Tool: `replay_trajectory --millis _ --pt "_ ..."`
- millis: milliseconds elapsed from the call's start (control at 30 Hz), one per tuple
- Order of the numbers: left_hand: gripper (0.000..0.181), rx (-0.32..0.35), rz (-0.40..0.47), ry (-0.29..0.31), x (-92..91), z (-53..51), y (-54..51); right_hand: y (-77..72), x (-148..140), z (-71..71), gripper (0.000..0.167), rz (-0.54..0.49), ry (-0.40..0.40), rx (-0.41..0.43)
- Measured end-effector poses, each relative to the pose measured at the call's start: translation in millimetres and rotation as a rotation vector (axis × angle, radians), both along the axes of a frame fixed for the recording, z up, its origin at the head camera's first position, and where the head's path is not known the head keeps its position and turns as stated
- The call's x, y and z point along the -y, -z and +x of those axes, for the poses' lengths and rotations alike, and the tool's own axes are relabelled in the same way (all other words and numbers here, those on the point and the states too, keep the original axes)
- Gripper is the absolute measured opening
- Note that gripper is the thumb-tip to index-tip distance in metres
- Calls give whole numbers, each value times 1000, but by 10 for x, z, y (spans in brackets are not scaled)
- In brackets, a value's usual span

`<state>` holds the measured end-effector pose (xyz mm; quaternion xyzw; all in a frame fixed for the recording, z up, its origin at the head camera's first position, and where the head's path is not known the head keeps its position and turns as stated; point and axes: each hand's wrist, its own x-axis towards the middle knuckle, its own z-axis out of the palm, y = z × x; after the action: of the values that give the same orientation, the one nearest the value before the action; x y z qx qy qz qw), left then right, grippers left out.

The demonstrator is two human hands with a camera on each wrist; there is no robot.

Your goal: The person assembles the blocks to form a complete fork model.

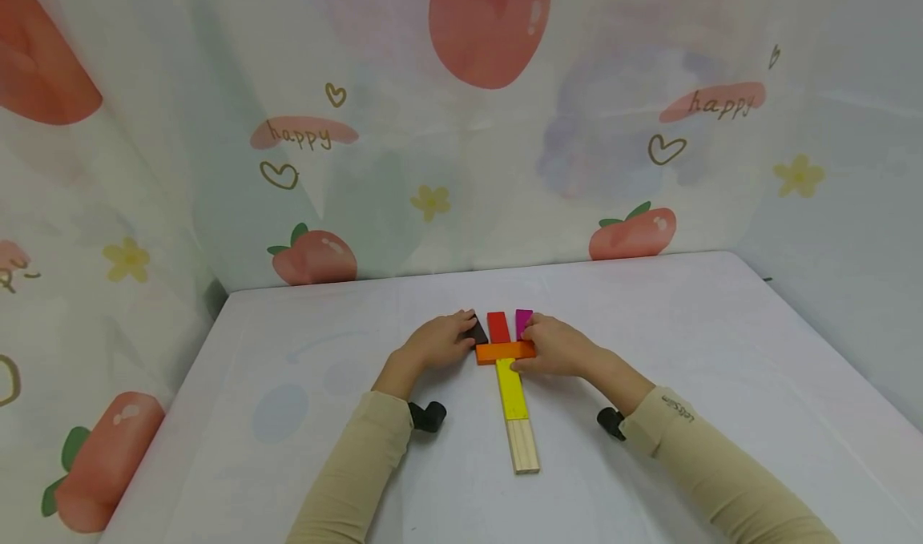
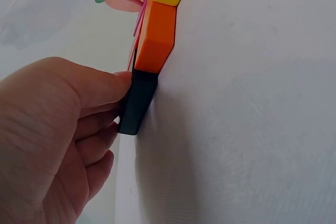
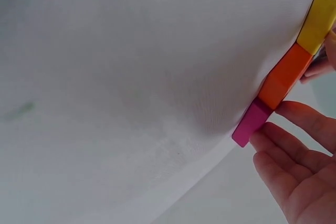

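Observation:
Coloured blocks lie flat against each other on the table. Across the middle runs an orange block (image 1: 505, 353). Behind it stand a black block (image 1: 476, 332), a red block (image 1: 497, 328) and a magenta block (image 1: 523, 321). A yellow block (image 1: 512, 390) and a plain wood block (image 1: 522, 446) extend toward the person. My left hand (image 1: 441, 339) pinches the black block, thumb on its near side in the left wrist view. My right hand (image 1: 562, 347) touches the magenta block (image 3: 252, 123) with extended fingertips, one finger by the orange block's end; its thumb reaches the yellow block.
The blocks rest on a white-covered table (image 1: 324, 448). A printed curtain (image 1: 490, 151) with fruit, hearts and flowers hangs along its back and left. Black wrist straps (image 1: 429, 417) are at both sleeve cuffs.

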<state>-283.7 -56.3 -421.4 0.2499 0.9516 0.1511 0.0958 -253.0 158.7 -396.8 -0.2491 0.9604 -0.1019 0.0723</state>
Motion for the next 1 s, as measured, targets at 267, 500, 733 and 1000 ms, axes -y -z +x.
replay_trajectory --millis 267,500,733,1000 --pt "49 5 41 -18 34 -19 1 -16 5 -74 42 -12 -17 3" --pt "49 -4 29 -26 70 -50 9 -23 45 -128 40 -32 -16 7" --pt "48 -34 188 -66 184 -32 37 -57 -62 -175 38 -161 52 65" --pt "43 -158 472 -297 592 74 128 -172 -543 -121 52 -546 236 75"
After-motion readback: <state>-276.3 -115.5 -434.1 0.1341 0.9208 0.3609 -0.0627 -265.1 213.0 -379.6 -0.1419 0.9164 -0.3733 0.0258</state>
